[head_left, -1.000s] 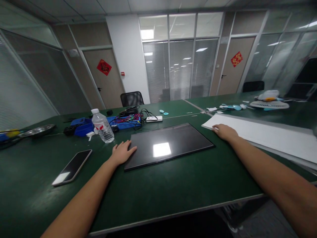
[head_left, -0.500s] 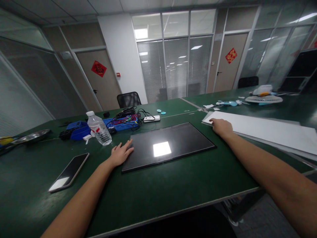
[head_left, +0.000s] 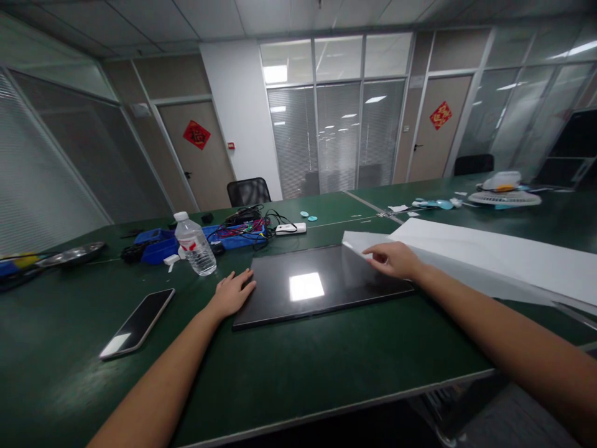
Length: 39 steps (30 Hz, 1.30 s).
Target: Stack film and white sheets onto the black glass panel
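Note:
A flat black glossy panel [head_left: 298, 274] lies on the green table [head_left: 289, 367] in front of me. My left hand [head_left: 232, 294] rests flat at the panel's left edge, fingers spread. My right hand [head_left: 393, 259] pinches the corner of a thin translucent sheet [head_left: 459, 274] and holds it over the panel's right end. The sheet comes off a stack of white sheets [head_left: 504, 252] to the right.
A phone [head_left: 137, 322] lies face up at the left. Behind it stand a water bottle [head_left: 195, 244], blue bins with cables [head_left: 233, 230] and a metal dish [head_left: 69, 254]. A white fan [head_left: 504, 190] and small parts sit far right. A black chair [head_left: 249, 190] stands beyond the table.
My right hand has lifted a thin sheet off the white stack and drawn it left over the panel's right end. My left hand has stayed at the panel's left edge.

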Each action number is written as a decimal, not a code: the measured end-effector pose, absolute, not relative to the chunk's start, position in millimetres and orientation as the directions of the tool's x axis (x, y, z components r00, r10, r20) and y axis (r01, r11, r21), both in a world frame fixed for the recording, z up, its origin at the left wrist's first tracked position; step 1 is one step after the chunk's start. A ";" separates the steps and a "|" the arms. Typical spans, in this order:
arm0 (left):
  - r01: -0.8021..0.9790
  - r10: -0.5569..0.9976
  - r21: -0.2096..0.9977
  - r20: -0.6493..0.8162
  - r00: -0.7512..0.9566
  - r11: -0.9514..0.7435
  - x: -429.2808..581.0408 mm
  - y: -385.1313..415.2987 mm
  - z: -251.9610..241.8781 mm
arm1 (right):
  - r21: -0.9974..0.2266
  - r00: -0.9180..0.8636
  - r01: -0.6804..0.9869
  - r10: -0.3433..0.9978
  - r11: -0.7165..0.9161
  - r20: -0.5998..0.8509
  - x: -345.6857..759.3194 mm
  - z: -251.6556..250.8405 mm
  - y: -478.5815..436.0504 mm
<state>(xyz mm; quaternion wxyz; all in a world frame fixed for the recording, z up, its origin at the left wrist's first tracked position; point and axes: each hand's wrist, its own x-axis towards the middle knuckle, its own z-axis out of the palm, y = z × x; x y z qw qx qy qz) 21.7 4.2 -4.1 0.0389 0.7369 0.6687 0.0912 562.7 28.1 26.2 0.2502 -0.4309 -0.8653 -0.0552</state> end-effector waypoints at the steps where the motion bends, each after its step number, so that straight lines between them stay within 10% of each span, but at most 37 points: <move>1: 0.978 0.992 0.178 0.090 0.092 -0.107 21.5 3.8 -4.0 | -0.141 -0.541 0.733 0.697 0.665 0.471 556.7 27.1 25.8; 11: 0.972 0.984 0.170 0.109 0.144 -0.161 21.5 4.8 -0.4 | 0.046 -0.305 0.950 0.886 0.309 0.349 589.3 26.2 38.6; 23: 0.954 0.974 0.228 0.161 0.160 -0.194 20.6 5.5 -3.7 | -0.231 -0.663 0.623 0.661 0.747 0.352 535.3 16.1 20.1; 33: 0.964 0.982 0.204 0.119 0.147 -0.169 23.2 4.1 -1.4 | -0.058 -0.152 0.980 0.904 0.191 0.400 585.8 22.5 37.1; 39: 0.964 0.982 0.203 0.111 0.150 -0.170 23.8 2.9 0.6 | -0.016 -0.284 0.952 0.904 0.305 0.320 579.1 25.6 32.6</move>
